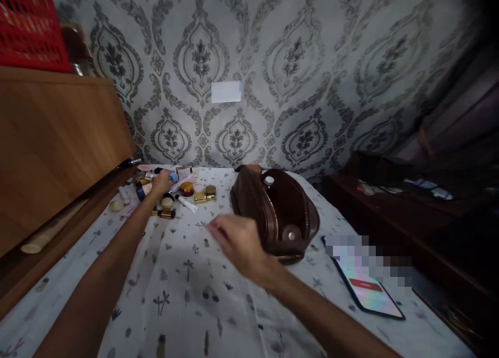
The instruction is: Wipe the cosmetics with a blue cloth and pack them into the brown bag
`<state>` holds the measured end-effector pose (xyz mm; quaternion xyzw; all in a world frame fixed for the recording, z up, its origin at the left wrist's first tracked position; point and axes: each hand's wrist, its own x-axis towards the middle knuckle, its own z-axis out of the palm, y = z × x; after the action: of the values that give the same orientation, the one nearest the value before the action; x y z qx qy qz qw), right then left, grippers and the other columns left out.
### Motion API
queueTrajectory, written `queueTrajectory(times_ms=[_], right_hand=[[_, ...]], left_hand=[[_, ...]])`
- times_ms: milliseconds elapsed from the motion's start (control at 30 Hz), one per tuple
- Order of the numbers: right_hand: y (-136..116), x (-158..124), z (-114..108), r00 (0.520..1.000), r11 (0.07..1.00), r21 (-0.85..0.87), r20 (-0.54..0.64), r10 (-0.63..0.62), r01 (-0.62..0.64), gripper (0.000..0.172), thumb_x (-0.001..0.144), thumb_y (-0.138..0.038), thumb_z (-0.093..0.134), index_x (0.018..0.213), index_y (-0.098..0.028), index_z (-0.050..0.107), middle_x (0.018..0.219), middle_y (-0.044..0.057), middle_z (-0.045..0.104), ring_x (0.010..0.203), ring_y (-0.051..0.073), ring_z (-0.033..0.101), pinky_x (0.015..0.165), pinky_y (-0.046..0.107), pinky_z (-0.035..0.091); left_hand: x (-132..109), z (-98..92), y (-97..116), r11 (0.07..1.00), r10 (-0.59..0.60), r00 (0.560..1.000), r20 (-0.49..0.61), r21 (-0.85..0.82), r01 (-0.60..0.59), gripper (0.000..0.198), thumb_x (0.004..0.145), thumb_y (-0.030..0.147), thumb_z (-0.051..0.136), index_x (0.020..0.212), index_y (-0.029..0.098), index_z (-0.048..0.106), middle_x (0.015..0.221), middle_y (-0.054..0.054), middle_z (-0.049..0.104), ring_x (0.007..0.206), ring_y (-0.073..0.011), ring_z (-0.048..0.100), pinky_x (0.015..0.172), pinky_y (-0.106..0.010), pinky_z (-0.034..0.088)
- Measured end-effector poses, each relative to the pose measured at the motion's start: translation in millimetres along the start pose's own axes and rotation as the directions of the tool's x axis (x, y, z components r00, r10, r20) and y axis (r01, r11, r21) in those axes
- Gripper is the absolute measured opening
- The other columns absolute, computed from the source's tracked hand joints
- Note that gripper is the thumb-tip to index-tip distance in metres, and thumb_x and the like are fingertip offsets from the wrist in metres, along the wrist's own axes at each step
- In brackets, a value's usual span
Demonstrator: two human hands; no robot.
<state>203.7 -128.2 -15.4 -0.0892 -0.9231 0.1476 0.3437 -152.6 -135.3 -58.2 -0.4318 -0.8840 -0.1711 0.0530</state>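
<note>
At the back left, my left hand [161, 183] reaches into a group of cosmetics, its fingers closed around or against a small blue item [172, 177] that I cannot name. Near it lie a pink tube [186, 183], an amber jar [187, 188], a gold-coloured tube [205, 197], a white tube [187, 204] and a dark blue container [143, 190]. My right hand [236, 239], slightly blurred, hovers in front of a brown bag [249, 202] with its fingers curled together; nothing shows in them. The bag gapes open, and a white-capped bottle [268, 181] stands inside.
A phone [370, 290] with its screen lit lies at the right on the patterned cloth [175, 316]. A wooden cabinet [58, 150] bounds the left side, with a red basket [31, 30] on top. Dark furniture [374, 228] stands to the right. The wallpapered wall [249, 51] rises behind.
</note>
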Motion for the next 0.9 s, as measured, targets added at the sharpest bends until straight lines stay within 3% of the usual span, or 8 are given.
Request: queueTrajectory(times_ms=[67, 167, 300, 400, 600, 800, 900], right_hand=[[-7, -13, 37, 0.996, 0.996, 0.085, 0.083, 0.014, -0.021, 0.029, 0.098, -0.032, 0.051, 0.079, -0.018, 0.068, 0.070, 0.004, 0.070, 0.065, 0.014, 0.062, 0.062, 0.023, 0.039], [-2, -24, 82, 0.965, 0.942, 0.243, 0.174, 0.194, -0.233, 0.019, 0.093, -0.024, 0.055, 0.081, -0.019, 0.068, 0.070, 0.002, 0.069, 0.064, 0.014, 0.060, 0.061, 0.023, 0.038], [14, -30, 111, 0.885, 0.726, 0.507, 0.248, 0.393, -0.465, 0.020, 0.090, -0.019, 0.051, 0.075, -0.018, 0.065, 0.063, -0.001, 0.064, 0.060, 0.012, 0.059, 0.060, 0.021, 0.041], [20, -32, 115, 0.870, 0.640, 0.592, 0.273, 0.411, -0.489, 0.022, 0.090, -0.020, 0.049, 0.073, -0.018, 0.064, 0.061, -0.002, 0.063, 0.059, 0.012, 0.058, 0.061, 0.020, 0.043], [19, -33, 110, 0.868, 0.631, 0.599, 0.293, 0.401, -0.494, 0.020, 0.088, -0.021, 0.050, 0.074, -0.018, 0.064, 0.062, -0.001, 0.062, 0.060, 0.012, 0.057, 0.061, 0.022, 0.042], [21, -35, 112, 0.876, 0.626, 0.616, 0.288, 0.386, -0.478, 0.018, 0.087, -0.021, 0.050, 0.074, -0.018, 0.063, 0.063, -0.001, 0.062, 0.061, 0.013, 0.058, 0.061, 0.022, 0.042], [22, -35, 112, 0.884, 0.636, 0.616, 0.284, 0.372, -0.465, 0.018, 0.087, -0.021, 0.050, 0.074, -0.019, 0.062, 0.064, -0.001, 0.062, 0.062, 0.013, 0.057, 0.061, 0.022, 0.042]], left_hand=[[6, 7.7, 2, 0.999, 0.009, 1.000, 0.001, 0.039, -0.009, 0.043, 0.078, 0.007, 0.049, 0.116, 0.017, 0.067, 0.122, -0.011, 0.068, 0.117, -0.0260, 0.060, 0.096, -0.031, 0.047], [16, 15.4, 9, 0.997, 0.021, 1.000, -0.020, 0.073, -0.020, 0.048, 0.080, 0.007, 0.049, 0.125, 0.016, 0.063, 0.128, -0.013, 0.065, 0.121, -0.0271, 0.057, 0.100, -0.033, 0.046], [36, 17.3, 18, 0.995, 0.036, 0.998, -0.061, 0.096, -0.030, 0.055, 0.081, 0.007, 0.048, 0.135, 0.017, 0.053, 0.136, -0.013, 0.059, 0.126, -0.0265, 0.055, 0.103, -0.035, 0.044], [50, 21.0, 23, 0.993, 0.044, 0.998, -0.051, 0.111, -0.038, 0.058, 0.079, 0.006, 0.050, 0.136, 0.016, 0.050, 0.139, -0.014, 0.056, 0.129, -0.0265, 0.052, 0.105, -0.034, 0.044], [48, 26.7, 23, 0.986, 0.091, 0.995, 0.049, 0.138, -0.097, 0.055, 0.076, 0.007, 0.053, 0.130, 0.015, 0.055, 0.132, -0.016, 0.058, 0.121, -0.0273, 0.058, 0.100, -0.034, 0.046], [33, 4.9, 14, 0.969, 0.205, 0.966, 0.157, 0.109, -0.224, 0.050, 0.067, 0.007, 0.056, 0.115, 0.019, 0.066, 0.122, -0.010, 0.065, 0.113, -0.0252, 0.062, 0.096, -0.030, 0.047], [34, -9.2, 6, 0.965, 0.224, 0.949, 0.221, 0.085, -0.247, 0.042, 0.066, 0.009, 0.053, 0.102, 0.018, 0.071, 0.105, -0.005, 0.072, 0.102, -0.0229, 0.065, 0.088, -0.026, 0.050]])
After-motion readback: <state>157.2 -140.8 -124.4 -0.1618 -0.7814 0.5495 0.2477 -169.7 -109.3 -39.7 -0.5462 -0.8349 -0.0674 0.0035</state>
